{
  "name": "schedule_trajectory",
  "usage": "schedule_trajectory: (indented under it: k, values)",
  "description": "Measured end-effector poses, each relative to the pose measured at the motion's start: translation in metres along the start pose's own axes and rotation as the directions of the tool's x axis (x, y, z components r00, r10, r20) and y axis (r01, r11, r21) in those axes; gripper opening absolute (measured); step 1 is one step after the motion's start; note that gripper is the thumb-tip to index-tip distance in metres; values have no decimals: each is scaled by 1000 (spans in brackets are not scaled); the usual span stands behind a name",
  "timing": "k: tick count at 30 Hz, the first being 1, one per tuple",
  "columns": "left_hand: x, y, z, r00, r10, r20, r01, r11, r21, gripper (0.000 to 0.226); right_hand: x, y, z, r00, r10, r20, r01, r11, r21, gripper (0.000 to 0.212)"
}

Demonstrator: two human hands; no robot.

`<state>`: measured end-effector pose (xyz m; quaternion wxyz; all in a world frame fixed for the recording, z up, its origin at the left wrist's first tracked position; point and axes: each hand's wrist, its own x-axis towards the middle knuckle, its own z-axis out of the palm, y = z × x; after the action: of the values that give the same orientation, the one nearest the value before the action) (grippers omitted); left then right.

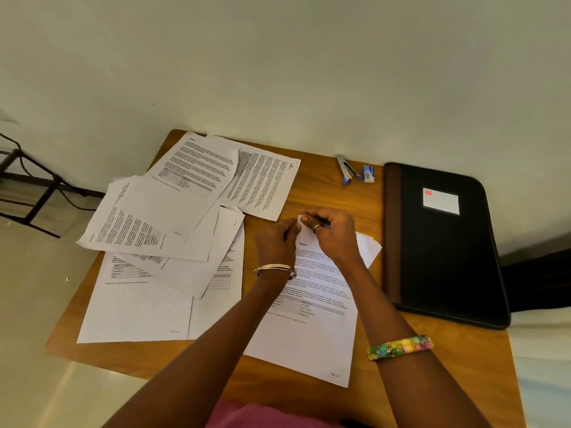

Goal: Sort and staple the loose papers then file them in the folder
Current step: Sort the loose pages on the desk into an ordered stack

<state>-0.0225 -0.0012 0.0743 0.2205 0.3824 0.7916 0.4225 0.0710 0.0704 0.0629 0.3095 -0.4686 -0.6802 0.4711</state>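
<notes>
Fingers of both hands are curled tight around the top left corner of a small sheaf of printed pages, pinching it. The left hand [278, 237] comes in from the left, and the right hand [329, 233] meets it from the right; a ring shows on one right finger. Something dark seems to sit under the right fingers, but I cannot tell what it is.

The sheaf [312, 329] lies flat on the wooden table [438, 359], directly in front of the person, its lower edge pointing toward them. Further sheets peek out beneath it on the right. To the left, the loose papers [173, 230] sprawl in an overlapping heap, some at angles. At the far edge of the table, a stapler [347, 169] rests beside a small box of staples [369, 173]. To the right lies the closed black folder [445, 242], with a white label on its cover.

The step in hand looks like squaring or fixing the corner of one set. To do it well, I judge the edges should be tapped flush first, the corner held firmly so no page slips, and the fastening placed close to the corner, clear of the print.
</notes>
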Motion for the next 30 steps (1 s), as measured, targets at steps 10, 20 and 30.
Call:
schedule_trajectory:
  k: [10,20,30]
  values:
    - [12,-3,8,964,-261,52,263,905,-335,23,3,-10,-2,997,59,40,-59,998,5,35]
    - [28,-18,3,964,-258,70,258,830,-495,6,-24,41,-92,927,375,31,-376,925,58,9]
    - [34,-22,2,942,-335,29,296,785,-544,12,-27,42,-81,747,663,-51,-457,567,685,18]
